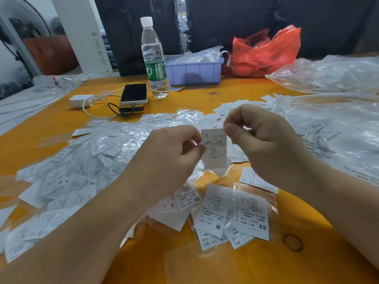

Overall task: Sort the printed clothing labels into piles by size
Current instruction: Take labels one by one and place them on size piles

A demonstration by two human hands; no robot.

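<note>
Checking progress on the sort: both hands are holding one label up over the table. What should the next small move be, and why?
Probably turn the label upright and confirm its size. Left hand and right hand pinch it by its edges, and the letter at its top looks like an upside-down L. The labels lying nearest on the table show M, XS and S, so no L pile is plain.

Single wide-angle view from the person's head, facing forward and down, close above the hands (pixel 215 148), orange table (pixel 205 95) stretching ahead
</note>
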